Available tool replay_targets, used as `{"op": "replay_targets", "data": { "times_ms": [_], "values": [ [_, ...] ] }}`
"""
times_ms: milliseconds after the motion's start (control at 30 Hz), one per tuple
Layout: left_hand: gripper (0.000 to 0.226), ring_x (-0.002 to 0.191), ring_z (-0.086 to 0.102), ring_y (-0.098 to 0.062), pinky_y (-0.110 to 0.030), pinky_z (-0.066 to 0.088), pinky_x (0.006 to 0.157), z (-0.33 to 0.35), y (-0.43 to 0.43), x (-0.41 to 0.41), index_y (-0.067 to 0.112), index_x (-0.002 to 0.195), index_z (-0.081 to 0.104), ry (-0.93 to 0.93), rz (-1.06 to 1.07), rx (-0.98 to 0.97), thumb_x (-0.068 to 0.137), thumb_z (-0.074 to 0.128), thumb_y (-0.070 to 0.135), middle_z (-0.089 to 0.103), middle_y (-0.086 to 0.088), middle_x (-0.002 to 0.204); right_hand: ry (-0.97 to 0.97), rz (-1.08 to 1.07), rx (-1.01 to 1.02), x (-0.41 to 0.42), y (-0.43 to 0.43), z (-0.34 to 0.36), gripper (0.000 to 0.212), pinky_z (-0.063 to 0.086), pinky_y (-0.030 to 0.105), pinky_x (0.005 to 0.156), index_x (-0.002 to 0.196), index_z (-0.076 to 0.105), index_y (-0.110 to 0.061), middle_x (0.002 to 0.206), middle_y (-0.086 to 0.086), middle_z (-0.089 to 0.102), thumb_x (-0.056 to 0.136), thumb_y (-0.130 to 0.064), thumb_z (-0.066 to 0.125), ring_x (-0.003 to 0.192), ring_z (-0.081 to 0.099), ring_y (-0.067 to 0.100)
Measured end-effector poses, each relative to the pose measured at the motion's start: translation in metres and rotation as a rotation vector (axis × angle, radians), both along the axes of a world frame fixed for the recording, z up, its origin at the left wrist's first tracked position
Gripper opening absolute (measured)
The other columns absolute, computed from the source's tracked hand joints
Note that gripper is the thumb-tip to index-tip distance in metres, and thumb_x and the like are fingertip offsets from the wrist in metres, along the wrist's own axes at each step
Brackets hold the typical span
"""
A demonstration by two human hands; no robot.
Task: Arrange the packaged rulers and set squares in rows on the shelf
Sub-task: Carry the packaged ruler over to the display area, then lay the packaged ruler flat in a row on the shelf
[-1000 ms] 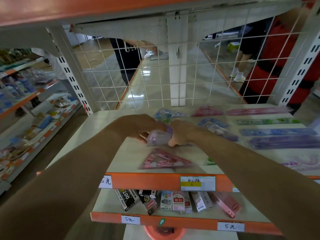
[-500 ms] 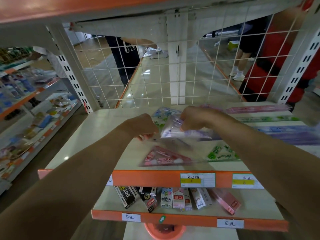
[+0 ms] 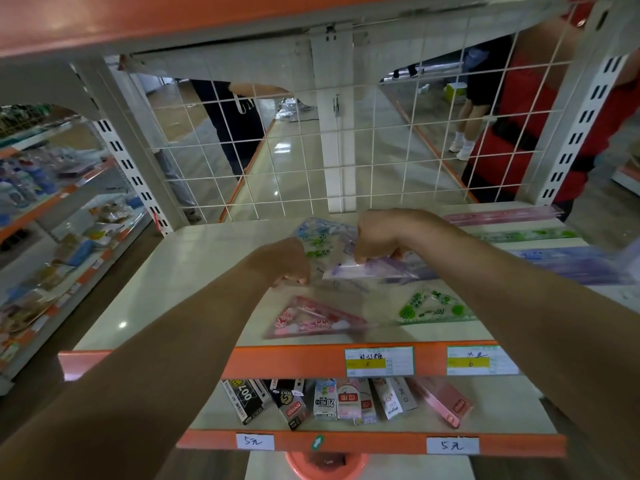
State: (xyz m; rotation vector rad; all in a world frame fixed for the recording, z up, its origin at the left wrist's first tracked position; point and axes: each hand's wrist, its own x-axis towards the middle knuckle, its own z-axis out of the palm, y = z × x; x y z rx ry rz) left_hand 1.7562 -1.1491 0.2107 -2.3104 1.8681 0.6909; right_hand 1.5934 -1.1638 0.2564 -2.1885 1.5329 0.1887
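Purple set-square packet (image 3: 367, 270) hangs pinched in my right hand (image 3: 381, 237) above the shelf (image 3: 194, 271); my left hand (image 3: 284, 261) curls beside its corner, grip unclear. I should lay it flat, squared with the pink set square (image 3: 311, 320).

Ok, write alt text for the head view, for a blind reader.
A person's right hand pinches a purple packaged set square over a cream shelf, the left hand curled beside it. A pink set square and a green set square lie nearer the front edge; packaged rulers lie in rows at the right.
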Motion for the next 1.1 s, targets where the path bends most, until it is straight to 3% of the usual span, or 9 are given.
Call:
{"op": "replay_targets", "data": {
  "times_ms": [100, 267, 367, 500, 633, 733, 833, 1000, 1100],
  "values": [
    [0.03, 0.076, 0.054, -0.018, -0.029, 0.053, 0.068, 0.0, -0.001, 0.002, 0.009, 0.104, 0.051, 0.034, 0.042, 0.015, 0.083, 0.069, 0.019, 0.049, -0.003, 0.082, -0.003, -0.029, -0.088, 0.004, -0.002, 0.001, 0.019, 0.036, 0.024, 0.047, 0.067, 0.05, -0.006, 0.054, 0.007, 0.055, 0.086, -0.006, 0.052, 0.051, 0.049, 0.02],
    [0.054, 0.089, 0.054, -0.02, -0.026, 0.053, 0.062, 0.001, -0.002, 0.004, 0.015, 0.115, 0.051, 0.008, -0.013, 0.066, 0.072, 0.079, 0.033, 0.051, -0.002, 0.109, 0.053, -0.002, -0.108, 0.013, -0.004, 0.001, 0.018, 0.036, 0.025, 0.049, 0.071, 0.05, -0.008, 0.063, 0.006, 0.052, 0.089, -0.01, 0.048, 0.052, 0.049, 0.018],
    [0.045, 0.083, 0.057, -0.02, -0.026, 0.055, 0.066, -0.001, -0.002, 0.005, 0.01, 0.103, 0.05, 0.024, 0.014, 0.051, 0.073, 0.08, 0.025, 0.054, -0.004, 0.094, 0.045, 0.021, -0.056, 0.025, -0.003, -0.002, 0.018, 0.037, 0.024, 0.046, 0.078, 0.059, -0.006, 0.063, 0.007, 0.06, 0.09, -0.012, 0.046, 0.05, 0.054, 0.02],
    [0.03, 0.071, 0.06, -0.017, -0.026, 0.057, 0.069, -0.004, -0.002, 0.01, 0.009, 0.081, 0.052, 0.084, 0.051, 0.056, 0.075, 0.079, 0.019, 0.057, -0.006, 0.077, -0.017, -0.014, 0.039, 0.033, -0.004, -0.008, 0.028, 0.044, 0.025, 0.048, 0.102, 0.067, 0.005, 0.098, 0.021, 0.069, 0.089, -0.006, 0.045, 0.069, 0.062, 0.027],
    [0.029, 0.066, 0.058, -0.017, -0.028, 0.057, 0.072, -0.006, -0.003, 0.016, 0.01, 0.076, 0.053, 0.098, 0.05, 0.065, 0.074, 0.079, 0.021, 0.057, -0.005, 0.071, -0.001, 0.007, -0.007, 0.032, -0.001, -0.005, 0.016, 0.038, 0.024, 0.044, 0.092, 0.06, 0.0, 0.079, 0.013, 0.061, 0.091, -0.008, 0.046, 0.058, 0.053, 0.022],
    [0.027, 0.056, 0.052, -0.016, -0.027, 0.052, 0.064, -0.007, -0.002, 0.017, 0.011, 0.072, 0.053, 0.113, 0.047, 0.075, 0.075, 0.078, 0.02, 0.052, -0.003, 0.062, 0.052, 0.033, -0.054, 0.033, 0.002, -0.004, 0.017, 0.034, 0.026, 0.044, 0.08, 0.054, -0.004, 0.071, 0.008, 0.051, 0.093, -0.009, 0.046, 0.055, 0.047, 0.018],
    [0.028, 0.066, 0.056, -0.016, -0.03, 0.058, 0.071, -0.009, -0.002, 0.02, 0.011, 0.08, 0.053, 0.105, 0.047, 0.061, 0.075, 0.079, 0.021, 0.055, -0.006, 0.081, 0.044, 0.041, -0.072, 0.03, 0.001, -0.001, 0.028, 0.03, 0.026, 0.043, 0.066, 0.043, -0.009, 0.067, 0.004, 0.046, 0.094, -0.009, 0.045, 0.052, 0.043, 0.016],
    [0.041, 0.074, 0.06, -0.02, -0.033, 0.059, 0.073, -0.008, -0.001, 0.027, 0.005, 0.107, 0.059, 0.102, 0.052, 0.06, 0.076, 0.079, 0.024, 0.058, -0.011, 0.1, 0.084, 0.037, -0.018, 0.023, 0.0, 0.004, 0.021, 0.033, 0.022, 0.044, 0.069, 0.052, -0.009, 0.066, 0.006, 0.051, 0.089, -0.008, 0.046, 0.049, 0.045, 0.018],
    [0.048, 0.076, 0.055, -0.018, -0.03, 0.057, 0.072, -0.006, -0.001, 0.028, 0.011, 0.122, 0.053, 0.113, 0.035, 0.042, 0.081, 0.074, 0.025, 0.05, -0.007, 0.105, 0.104, 0.036, -0.024, 0.028, -0.001, 0.005, 0.02, 0.035, 0.023, 0.047, 0.067, 0.054, -0.01, 0.07, 0.007, 0.055, 0.086, -0.009, 0.046, 0.053, 0.049, 0.021]
  ]
}}
